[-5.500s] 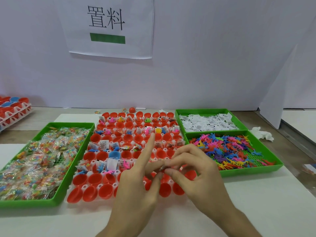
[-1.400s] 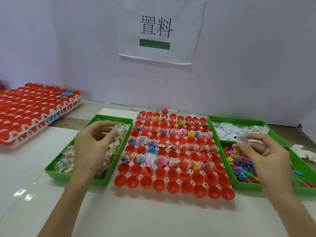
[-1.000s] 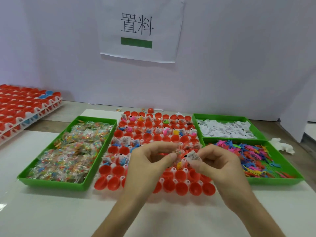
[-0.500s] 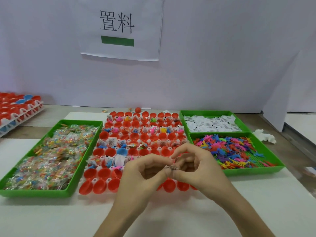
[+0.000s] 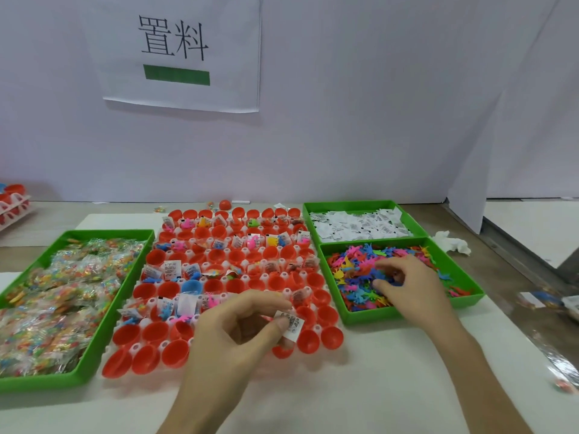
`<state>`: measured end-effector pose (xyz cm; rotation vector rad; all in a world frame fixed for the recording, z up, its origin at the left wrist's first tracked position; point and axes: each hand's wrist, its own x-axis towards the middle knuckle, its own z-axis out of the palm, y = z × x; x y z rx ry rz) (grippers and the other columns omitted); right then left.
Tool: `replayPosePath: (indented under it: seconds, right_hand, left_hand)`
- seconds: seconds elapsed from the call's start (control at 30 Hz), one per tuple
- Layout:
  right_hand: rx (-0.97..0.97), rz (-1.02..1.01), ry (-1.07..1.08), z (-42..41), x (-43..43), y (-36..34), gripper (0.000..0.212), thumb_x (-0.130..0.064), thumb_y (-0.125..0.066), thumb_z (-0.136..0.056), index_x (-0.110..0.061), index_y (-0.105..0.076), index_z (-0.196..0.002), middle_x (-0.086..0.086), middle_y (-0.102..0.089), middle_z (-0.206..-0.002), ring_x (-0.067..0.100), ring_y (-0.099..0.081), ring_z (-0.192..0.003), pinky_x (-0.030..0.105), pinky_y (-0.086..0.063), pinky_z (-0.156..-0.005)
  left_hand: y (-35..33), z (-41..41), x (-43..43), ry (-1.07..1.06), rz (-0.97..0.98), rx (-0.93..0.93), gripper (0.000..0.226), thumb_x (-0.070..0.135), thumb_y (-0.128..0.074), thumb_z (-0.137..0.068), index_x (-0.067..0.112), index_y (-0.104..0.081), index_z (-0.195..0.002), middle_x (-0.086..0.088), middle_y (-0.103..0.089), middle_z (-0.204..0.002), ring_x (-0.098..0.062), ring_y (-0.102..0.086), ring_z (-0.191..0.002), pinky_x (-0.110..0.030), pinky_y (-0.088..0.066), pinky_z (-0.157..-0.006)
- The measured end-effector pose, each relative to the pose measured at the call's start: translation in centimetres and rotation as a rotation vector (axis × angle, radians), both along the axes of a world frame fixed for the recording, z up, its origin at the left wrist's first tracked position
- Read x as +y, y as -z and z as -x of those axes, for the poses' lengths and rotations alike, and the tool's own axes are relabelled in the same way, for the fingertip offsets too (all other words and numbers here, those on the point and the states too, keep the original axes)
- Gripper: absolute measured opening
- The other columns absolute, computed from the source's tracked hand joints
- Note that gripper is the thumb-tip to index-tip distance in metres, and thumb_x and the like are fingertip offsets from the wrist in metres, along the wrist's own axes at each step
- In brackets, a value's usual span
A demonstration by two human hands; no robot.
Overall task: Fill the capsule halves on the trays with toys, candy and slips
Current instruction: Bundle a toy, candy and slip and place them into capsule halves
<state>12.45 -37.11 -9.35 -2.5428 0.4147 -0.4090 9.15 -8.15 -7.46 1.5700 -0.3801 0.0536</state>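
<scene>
White paper backdrop all along the back, with a printed sign [image 5: 178, 51] taped up that has two black characters and a green bar on it. Everything sits on a white table [image 5: 376, 386].

Dead centre is the capsule tray [image 5: 134, 347], a white grid full of red capsule halves [image 5: 308, 339] with one blue half [image 5: 191, 286] mixed in. Most of the far and middle rows already have a slip, a toy or a candy packet in them. The nearest rows are mostly bare red cups.

Left of it is a green bin [image 5: 40, 383] piled with clear candy packets [image 5: 56, 296]. On the right there are two more green bins back to back. The far one [image 5: 360, 203] holds white printed slips [image 5: 360, 227], and the near one [image 5: 366, 315] is full of little colourful plastic toys [image 5: 354, 270].

Left hand [image 5: 238, 330] is over the near right part of the capsule tray, pinching one printed slip [image 5: 291, 322] between thumb and fingertip just above the cups. Right hand [image 5: 407, 283] is down in the toy bin with its fingers curled onto the pile. Honestly can't tell if it has one pinched.

Also a crumpled white tissue [image 5: 451, 242] just past the bins on the right, one closed red capsule [image 5: 224, 204] loose behind the tray, and a stack of more trays [image 5: 12, 202] poking in at the left edge.
</scene>
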Motion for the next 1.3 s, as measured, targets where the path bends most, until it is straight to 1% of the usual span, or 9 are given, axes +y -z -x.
replayPosePath:
  seconds: [0.17, 0.33, 0.43, 0.57, 0.67, 0.8, 0.93, 1.1, 1.3]
  right_hand:
    - [-0.005, 0.068, 0.017, -0.2, 1.2, 0.1, 0.021, -0.021, -0.083, -0.078, -0.033, -0.066, -0.077, -0.011, -0.054, -0.089, 0.017, -0.057, -0.088, 0.039, -0.049, -0.086]
    - [-0.1, -0.006, 0.016, -0.2, 0.7, 0.2, 0.034, -0.009, -0.083, -0.074, -0.032, -0.062, -0.062, -0.01, -0.063, -0.076, 0.003, -0.054, -0.07, 0.022, -0.041, -0.063]
    - [-0.132, -0.064, 0.029, -0.3, 0.5, -0.1, 0.033, -0.007, -0.083, -0.075, -0.031, -0.066, -0.061, -0.011, -0.066, -0.069, 0.001, -0.055, -0.063, 0.009, -0.034, -0.054]
    - [-0.192, -0.138, 0.023, 0.1, 0.2, -0.5, 0.034, -0.005, -0.086, -0.073, -0.033, -0.069, -0.062, -0.015, -0.067, -0.063, -0.006, -0.059, -0.067, 0.005, -0.042, -0.056]
    - [-0.339, -0.183, 0.042, 0.3, 0.2, -1.1, 0.028, -0.009, -0.086, -0.074, -0.031, -0.07, -0.066, -0.015, -0.068, -0.062, -0.002, -0.063, -0.067, 0.006, -0.045, -0.059]
    - [-0.418, -0.614, -0.119, 0.8, 2.0, -2.7, 0.014, -0.015, -0.087, -0.071, -0.022, -0.076, -0.074, -0.002, -0.075, -0.074, 0.014, -0.072, -0.068, 0.018, -0.056, -0.064]
    - [-0.216, -1.008, -0.4, 1.6, 5.8, -3.7, 0.022, -0.023, -0.086, -0.058, -0.019, -0.077, -0.078, 0.009, -0.074, -0.077, 0.024, -0.073, -0.07, 0.023, -0.057, -0.067]
    - [-0.115, -1.071, -0.638, 3.0, 10.8, -4.0, 0.016, -0.017, -0.087, -0.065, -0.019, -0.076, -0.076, 0.005, -0.072, -0.072, 0.017, -0.07, -0.065, 0.022, -0.055, -0.063]
    - [-0.194, -0.977, -0.533, 3.7, 13.4, -3.2, 0.017, -0.003, -0.084, -0.076, -0.018, -0.076, -0.075, 0.009, -0.074, -0.075, 0.019, -0.072, -0.071, 0.024, -0.055, -0.067]
  left_hand:
    - [-0.1, 0.0, -0.2, -0.005, 0.055, 0.035, 0.036, 0.0, -0.075, -0.077, 0.033, -0.081, -0.09, -0.007, -0.077, -0.085, -0.027, -0.074, -0.062, -0.019, -0.057, -0.057]
    - [0.2, 0.0, -0.3, 0.01, 0.056, 0.038, 0.048, -0.011, -0.07, -0.081, 0.035, -0.082, -0.088, -0.009, -0.077, -0.082, -0.025, -0.074, -0.062, -0.018, -0.055, -0.055]
    - [0.2, 0.0, -0.4, 0.029, 0.062, 0.027, 0.047, -0.016, -0.066, -0.081, 0.028, -0.084, -0.081, -0.009, -0.077, -0.085, -0.026, -0.074, -0.062, -0.019, -0.056, -0.056]
    - [0.2, 0.0, -0.4, 0.019, 0.065, 0.033, 0.045, -0.017, -0.066, -0.081, 0.025, -0.084, -0.079, -0.009, -0.076, -0.087, -0.028, -0.074, -0.062, -0.02, -0.056, -0.055]
    - [0.2, -0.1, -0.4, -0.019, 0.053, 0.041, 0.04, -0.01, -0.07, -0.082, 0.027, -0.083, -0.079, -0.007, -0.077, -0.083, -0.025, -0.075, -0.064, -0.017, -0.055, -0.055]
    - [0.0, 0.0, -0.4, -0.07, 0.108, 0.074, 0.021, 0.011, -0.075, -0.074, 0.03, -0.082, -0.082, -0.005, -0.078, -0.081, -0.023, -0.076, -0.068, -0.018, -0.057, -0.062]
    - [-0.1, 0.1, -0.3, -0.11, 0.109, 0.065, 0.023, 0.019, -0.075, -0.073, 0.035, -0.081, -0.087, 0.001, -0.079, -0.085, -0.019, -0.077, -0.071, -0.017, -0.057, -0.064]
    - [-0.2, 0.1, -0.2, -0.189, 0.126, 0.022, 0.025, 0.019, -0.074, -0.07, 0.036, -0.08, -0.086, 0.003, -0.078, -0.081, -0.017, -0.076, -0.068, -0.015, -0.057, -0.063]
    - [-0.1, 0.0, -0.2, -0.269, 0.156, -0.042, 0.023, 0.02, -0.072, -0.07, 0.038, -0.079, -0.082, 0.005, -0.077, -0.077, -0.018, -0.075, -0.064, -0.016, -0.057, -0.059]
